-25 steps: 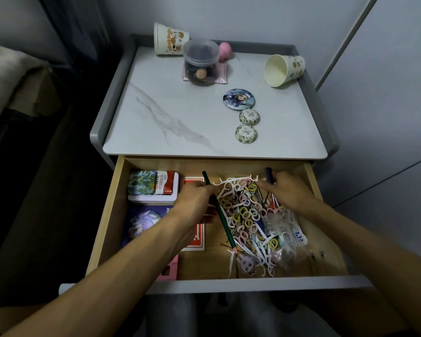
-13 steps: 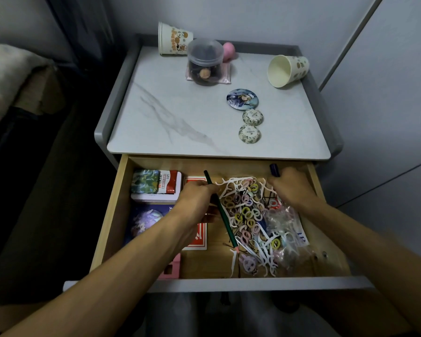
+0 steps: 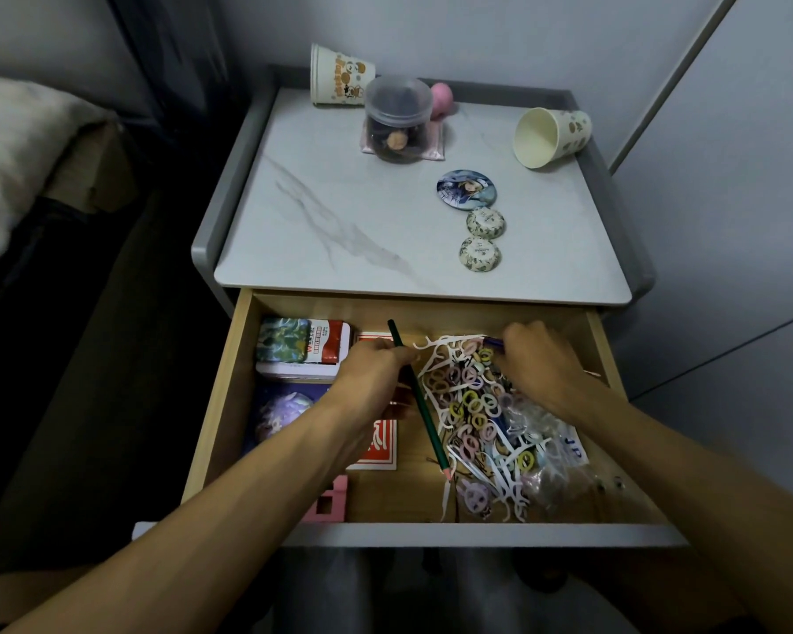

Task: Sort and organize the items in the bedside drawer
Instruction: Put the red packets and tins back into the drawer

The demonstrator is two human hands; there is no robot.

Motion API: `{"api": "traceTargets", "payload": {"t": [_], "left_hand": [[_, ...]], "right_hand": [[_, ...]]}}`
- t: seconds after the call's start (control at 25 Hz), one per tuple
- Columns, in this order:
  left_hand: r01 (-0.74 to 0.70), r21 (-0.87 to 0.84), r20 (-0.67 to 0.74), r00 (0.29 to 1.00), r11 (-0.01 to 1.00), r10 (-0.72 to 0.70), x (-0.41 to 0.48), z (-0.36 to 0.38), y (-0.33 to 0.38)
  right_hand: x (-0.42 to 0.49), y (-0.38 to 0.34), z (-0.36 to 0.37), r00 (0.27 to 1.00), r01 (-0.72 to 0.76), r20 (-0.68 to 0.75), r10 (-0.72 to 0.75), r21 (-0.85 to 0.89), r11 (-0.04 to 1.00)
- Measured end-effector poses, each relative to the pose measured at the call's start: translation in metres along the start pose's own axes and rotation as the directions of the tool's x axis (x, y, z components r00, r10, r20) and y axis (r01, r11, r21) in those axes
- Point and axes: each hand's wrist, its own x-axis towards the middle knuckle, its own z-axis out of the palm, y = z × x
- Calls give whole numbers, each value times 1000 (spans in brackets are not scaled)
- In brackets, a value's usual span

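The left forearm (image 3: 248,473) comes in from the lower left and the right forearm (image 3: 660,455) from the lower right, both bare, stretched forward and angled toward each other. The left hand (image 3: 372,366) lies back-up with its knuckles uppermost, fingers curled down and closed round a green pencil (image 3: 424,414) that slants beneath them. The right hand (image 3: 539,359) is also back-up, its fingers bunched and pointing left, the tips pinching the end of a dark blue pen (image 3: 494,343); the two hands are near each other but apart.

Card box (image 3: 381,443) partly under left hand (image 3: 372,372)
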Motion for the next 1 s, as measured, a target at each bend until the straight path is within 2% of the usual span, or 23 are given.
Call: {"api": "traceTargets", "payload": {"t": [0.12,0.32,0.44,0.68,0.8,1.0], "left_hand": [[-10,-18,5,1000,1000,10,-2,-5,1],[-19,-26,27,999,999,20,-3,-9,1],[-32,-40,55,998,999,34,-4,-9,1],[-41,-82,134,990,996,52,-10,-5,0],[-58,-119,153,985,991,76,-12,0,0],[-117,-86,195,972,989,132,-18,10,0]], "right_hand": [[6,-4,3,997,-73,25,72,21,997],[9,-2,5,978,-154,162,129,152,976],[6,-3,1,973,-189,166,159,181,965],[-22,-3,-14,984,-151,-48,170,271,951],[-39,2,-25,980,-51,-162,111,334,941],[-56,4,-49,935,87,-347,71,419,904]]}}
